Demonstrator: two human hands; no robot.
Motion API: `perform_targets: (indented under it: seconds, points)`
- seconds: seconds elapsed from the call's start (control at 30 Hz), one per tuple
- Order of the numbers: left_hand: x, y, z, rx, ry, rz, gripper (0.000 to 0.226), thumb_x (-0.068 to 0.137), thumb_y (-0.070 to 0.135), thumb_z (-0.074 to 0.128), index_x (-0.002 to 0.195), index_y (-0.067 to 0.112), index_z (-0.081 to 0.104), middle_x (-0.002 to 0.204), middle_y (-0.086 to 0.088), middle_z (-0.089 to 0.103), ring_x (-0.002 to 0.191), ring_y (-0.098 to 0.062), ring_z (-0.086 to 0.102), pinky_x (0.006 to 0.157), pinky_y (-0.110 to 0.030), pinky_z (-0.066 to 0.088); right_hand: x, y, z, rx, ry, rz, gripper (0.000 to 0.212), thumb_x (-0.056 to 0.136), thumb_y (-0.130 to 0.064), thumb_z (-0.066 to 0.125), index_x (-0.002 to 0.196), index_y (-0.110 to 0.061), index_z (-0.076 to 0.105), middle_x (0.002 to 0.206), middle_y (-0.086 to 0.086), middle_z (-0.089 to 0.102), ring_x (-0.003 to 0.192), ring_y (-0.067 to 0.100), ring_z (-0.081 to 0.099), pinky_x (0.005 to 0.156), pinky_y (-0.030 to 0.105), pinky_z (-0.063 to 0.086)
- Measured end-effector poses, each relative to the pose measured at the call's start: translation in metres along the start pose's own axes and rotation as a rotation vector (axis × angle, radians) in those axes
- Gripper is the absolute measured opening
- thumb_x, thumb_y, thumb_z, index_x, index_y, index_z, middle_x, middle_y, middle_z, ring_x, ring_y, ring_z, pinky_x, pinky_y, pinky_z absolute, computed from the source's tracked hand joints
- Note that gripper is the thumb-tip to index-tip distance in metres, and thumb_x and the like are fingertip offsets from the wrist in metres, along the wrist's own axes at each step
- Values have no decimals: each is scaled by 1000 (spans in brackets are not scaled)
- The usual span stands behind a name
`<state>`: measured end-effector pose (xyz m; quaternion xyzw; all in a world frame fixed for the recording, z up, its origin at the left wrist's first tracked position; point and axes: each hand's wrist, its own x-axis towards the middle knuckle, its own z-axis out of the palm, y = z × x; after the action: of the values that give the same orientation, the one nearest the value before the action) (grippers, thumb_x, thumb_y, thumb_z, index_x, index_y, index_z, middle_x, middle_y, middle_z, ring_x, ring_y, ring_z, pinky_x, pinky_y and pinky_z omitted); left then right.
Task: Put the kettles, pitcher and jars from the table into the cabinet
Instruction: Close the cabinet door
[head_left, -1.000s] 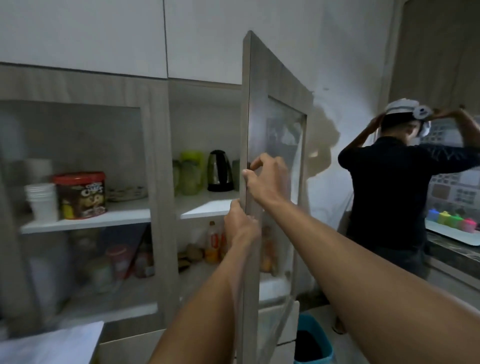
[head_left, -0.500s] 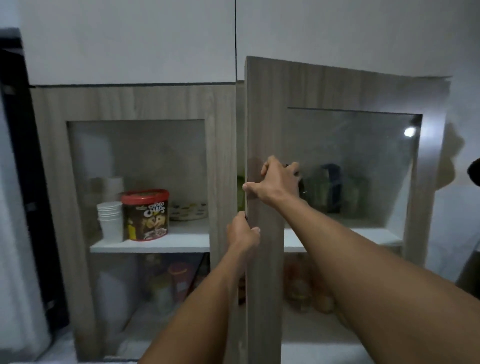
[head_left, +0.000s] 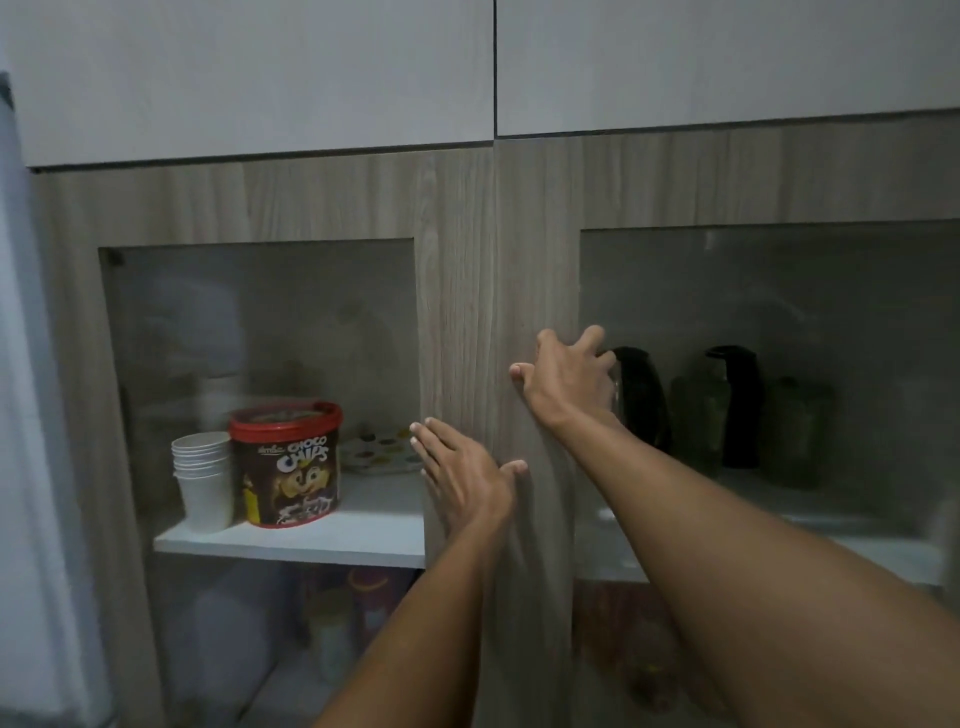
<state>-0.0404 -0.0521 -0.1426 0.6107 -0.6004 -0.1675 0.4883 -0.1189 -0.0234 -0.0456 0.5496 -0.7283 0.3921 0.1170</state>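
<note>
While both forearms reach forward from the bottom of the head view, I read the left hand as the nearer one: it lies flat and open, fingers together, palm against the wood frame where the two cabinet doors meet, and it holds nothing. My right hand sits higher and further in, fingers spread and slightly curled against the left stile of the right door, thumb pointing left; it is likewise empty, pressing on the panel rather than gripping anything. Both doors appear shut flush with the cabinet. Behind the right door's glass, just beside my right fingertips but separated from them by the pane, stands a dark kettle on the white shelf. Further right on that shelf I see a second dark kettle, with greenish vessels beside it too dim for me to identify as pitcher or jars. Behind the left door's glass, well apart from either hand, a stack of white cups touches a red-lidded Choco Chips tub. Plain white upper doors close the top.
</note>
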Motion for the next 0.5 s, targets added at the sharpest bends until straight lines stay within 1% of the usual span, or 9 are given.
perform_targets:
  seconds: [0.2,0.33,0.4,0.5]
  points:
    - [13,-2,29,14,135,-7,132,76,37,82,151,-4,-20,162,-22,-22,152,-33,-15,125,-40,4,23,3,24,22,68,33,32,92,-43,63,104,-15,55,131,15,34,109,31,42,69,33,37]
    - [13,-5,28,11,113,11,132,77,37,81,152,-2,-20,162,-20,-23,152,-33,-16,123,-40,3,20,4,27,38,113,28,31,91,-45,63,96,-15,54,130,14,34,108,31,43,69,33,42]
    - [13,0,22,27,84,7,130,78,37,80,151,-5,-20,161,-23,-23,151,-35,-15,122,-39,3,19,4,27,18,108,17,33,93,-45,61,99,-14,55,130,15,33,106,31,42,68,33,40]
    - [10,3,14,69,39,17,130,80,42,77,150,-6,-20,160,-25,-22,151,-37,-13,124,-43,8,19,7,22,32,49,4,36,92,-46,61,106,-13,55,131,15,32,106,32,43,69,32,38]
